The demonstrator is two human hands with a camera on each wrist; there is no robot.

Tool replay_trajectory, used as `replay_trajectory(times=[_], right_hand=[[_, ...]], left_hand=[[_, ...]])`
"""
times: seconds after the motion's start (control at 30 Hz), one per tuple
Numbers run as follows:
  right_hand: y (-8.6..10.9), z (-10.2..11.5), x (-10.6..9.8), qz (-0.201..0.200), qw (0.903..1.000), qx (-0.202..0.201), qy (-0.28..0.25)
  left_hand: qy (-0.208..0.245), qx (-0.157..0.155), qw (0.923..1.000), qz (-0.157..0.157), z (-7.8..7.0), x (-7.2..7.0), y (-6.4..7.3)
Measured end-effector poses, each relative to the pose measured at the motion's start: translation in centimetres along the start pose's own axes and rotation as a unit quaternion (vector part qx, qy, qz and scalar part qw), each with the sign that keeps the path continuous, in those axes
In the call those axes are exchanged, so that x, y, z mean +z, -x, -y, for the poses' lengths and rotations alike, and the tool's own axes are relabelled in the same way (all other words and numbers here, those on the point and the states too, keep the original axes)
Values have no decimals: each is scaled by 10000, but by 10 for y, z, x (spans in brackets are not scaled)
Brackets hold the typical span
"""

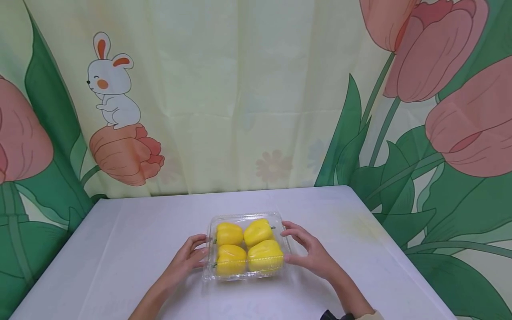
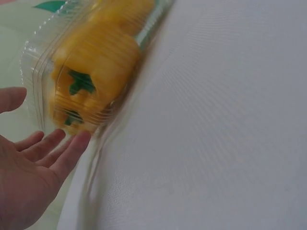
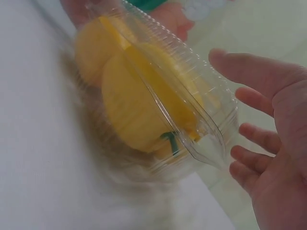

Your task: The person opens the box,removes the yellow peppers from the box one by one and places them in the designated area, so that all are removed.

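Observation:
A clear plastic clamshell box [image 1: 246, 217] lies on the table with its lid down. Several yellow bell peppers [image 1: 265, 254] with green stems fill it. My left hand [image 1: 186, 258] is at the box's left side, fingertips at its wall, thumb apart from the fingers. On the opposite side, my right hand [image 1: 312, 252] has its fingers and thumb spread along the right wall. In the right wrist view, the right hand [image 3: 283, 139] shows relaxed fingers close to the plastic edge, gripping nothing. The left wrist view has the left hand [image 2: 33, 177] just below the box's corner; whether it touches is unclear.
A white cloth covers the table [image 1: 140, 235], whose far edge meets a hanging curtain [image 1: 240, 98] printed with tulips and a rabbit. A dark band [image 1: 336, 315] is at the right wrist.

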State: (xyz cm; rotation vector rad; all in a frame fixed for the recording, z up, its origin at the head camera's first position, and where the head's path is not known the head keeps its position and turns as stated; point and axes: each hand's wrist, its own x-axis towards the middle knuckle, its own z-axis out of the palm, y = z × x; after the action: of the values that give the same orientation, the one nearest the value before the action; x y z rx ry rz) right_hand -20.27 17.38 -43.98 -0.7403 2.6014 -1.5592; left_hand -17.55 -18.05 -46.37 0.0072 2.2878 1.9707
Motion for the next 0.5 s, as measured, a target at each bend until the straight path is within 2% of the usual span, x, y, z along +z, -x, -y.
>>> replay_trajectory(times=[0.27, 0.5], right_hand=[[0, 7, 5, 107, 9999, 51, 28], [0, 5, 7, 93, 9999, 57, 14]], left_hand=[[165, -183, 9997, -6, -2, -2, 0], [504, -275, 9977, 370, -2, -8, 1]])
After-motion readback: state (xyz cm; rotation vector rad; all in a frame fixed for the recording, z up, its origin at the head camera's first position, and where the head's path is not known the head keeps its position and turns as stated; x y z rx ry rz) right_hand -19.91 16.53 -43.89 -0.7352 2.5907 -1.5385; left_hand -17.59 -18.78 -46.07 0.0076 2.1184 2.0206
